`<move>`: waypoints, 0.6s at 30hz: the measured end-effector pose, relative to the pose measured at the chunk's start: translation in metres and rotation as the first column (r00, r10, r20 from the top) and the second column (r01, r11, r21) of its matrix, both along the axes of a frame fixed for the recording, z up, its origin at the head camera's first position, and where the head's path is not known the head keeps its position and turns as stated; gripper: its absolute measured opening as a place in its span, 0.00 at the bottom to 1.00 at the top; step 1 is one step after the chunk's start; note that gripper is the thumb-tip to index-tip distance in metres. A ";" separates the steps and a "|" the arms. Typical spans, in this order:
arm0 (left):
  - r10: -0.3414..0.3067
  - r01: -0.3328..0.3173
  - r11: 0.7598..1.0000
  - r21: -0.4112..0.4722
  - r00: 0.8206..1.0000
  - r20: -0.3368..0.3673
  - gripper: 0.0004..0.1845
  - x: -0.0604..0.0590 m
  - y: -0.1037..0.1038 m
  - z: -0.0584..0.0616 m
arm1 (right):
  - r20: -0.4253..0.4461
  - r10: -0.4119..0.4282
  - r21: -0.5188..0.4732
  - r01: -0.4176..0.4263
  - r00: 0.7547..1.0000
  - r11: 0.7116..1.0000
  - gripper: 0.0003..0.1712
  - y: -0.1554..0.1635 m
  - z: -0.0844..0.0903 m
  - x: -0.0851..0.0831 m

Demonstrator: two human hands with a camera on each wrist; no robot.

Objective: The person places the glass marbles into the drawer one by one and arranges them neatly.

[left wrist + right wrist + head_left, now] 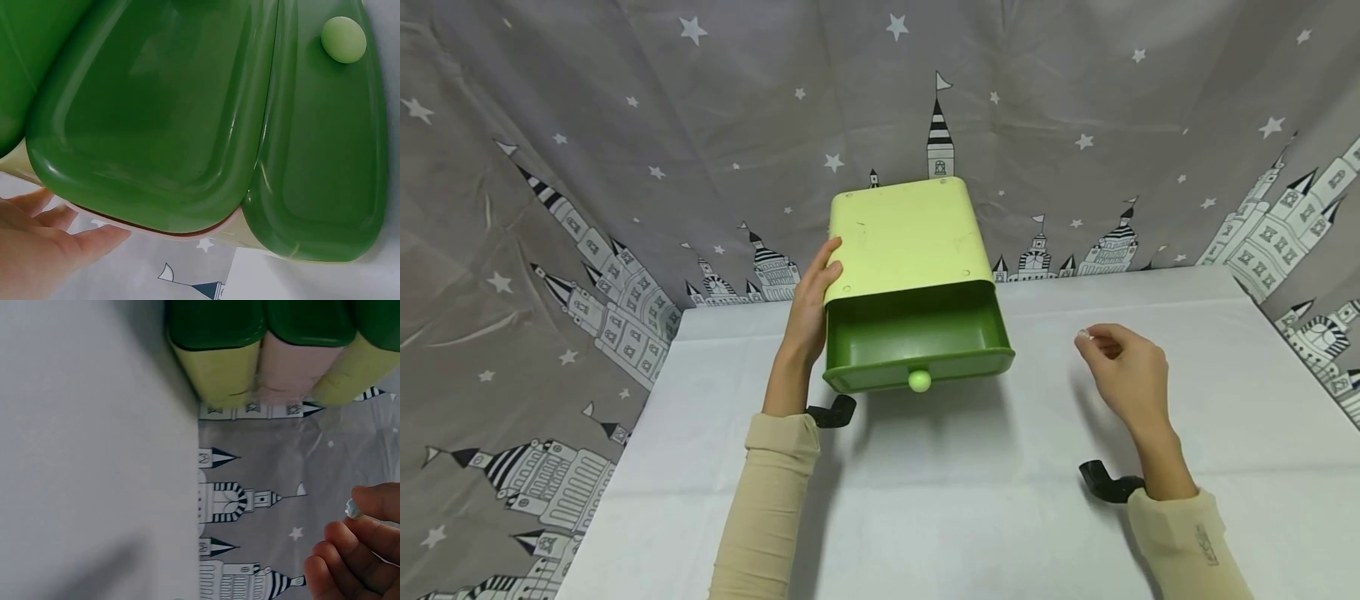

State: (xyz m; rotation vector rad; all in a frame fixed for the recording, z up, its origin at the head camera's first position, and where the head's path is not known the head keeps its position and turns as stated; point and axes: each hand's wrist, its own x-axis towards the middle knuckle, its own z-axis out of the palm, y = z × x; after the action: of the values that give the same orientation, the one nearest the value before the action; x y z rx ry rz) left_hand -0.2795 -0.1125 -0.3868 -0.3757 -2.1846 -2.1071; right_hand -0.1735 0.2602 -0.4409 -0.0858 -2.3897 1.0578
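At far left, a grey star-and-castle cloth (550, 250) is hanging as backdrop, w/ the white table (970, 500) being seen in front of it. The left hand (808, 312) is being pressed flat against the left side wall of the pale green box (902, 242); fingers are being held straight and together, thumb lying on the box's top edge, nothing being curled round. In the left wrist view the fingers (94, 240) are being shown extended just under the box's edge. The box is being kept at the back centre of the table, close to the backdrop. Its dark green drawer (917, 346) is being shown pulled out toward the person, open and w/ nothing visible inside; a round light green knob (919, 381) is sitting at the middle of the drawer front, also seen in the left wrist view (343, 39). Further right, the right hand (1123, 371) is being held above the table, well apart from the drawer and knob, to the right of them. Its fingers are being curled, thumb and forefinger tips being brought together on a tiny pale object (1083, 334), too small to identify; in the right wrist view it (353, 509) is showing as a small glassy bit at the fingertips. Faint writing is being seen on the right sleeve (1187, 542), not readable; no other labels can be made out.
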 end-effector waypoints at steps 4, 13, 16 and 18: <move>0.001 -0.001 1.000 0.008 1.000 0.014 0.28 0.001 0.000 0.000 | -0.030 0.014 -0.008 -0.014 0.999 1.000 0.12 -0.005 0.009 0.005; 0.004 -0.004 1.000 0.018 1.000 0.011 0.28 0.001 0.000 0.000 | -0.100 0.043 0.014 -0.042 0.994 0.999 0.11 -0.013 0.027 0.014; 0.006 -0.006 1.000 0.022 1.000 0.011 0.28 0.000 0.000 0.000 | -0.125 0.057 0.023 -0.055 0.991 0.998 0.10 -0.017 0.033 0.017; 0.008 -0.008 1.000 0.021 1.000 0.009 0.28 0.000 0.000 0.001 | -0.139 0.064 0.027 -0.061 0.988 0.998 0.10 -0.019 0.037 0.020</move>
State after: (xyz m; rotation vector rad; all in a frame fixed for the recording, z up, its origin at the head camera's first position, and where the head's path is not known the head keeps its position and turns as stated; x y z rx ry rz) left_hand -0.2793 -0.1124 -0.3862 -0.3566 -2.1636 -2.1294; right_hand -0.1538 0.2408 -0.4042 0.0696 -2.2907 1.0291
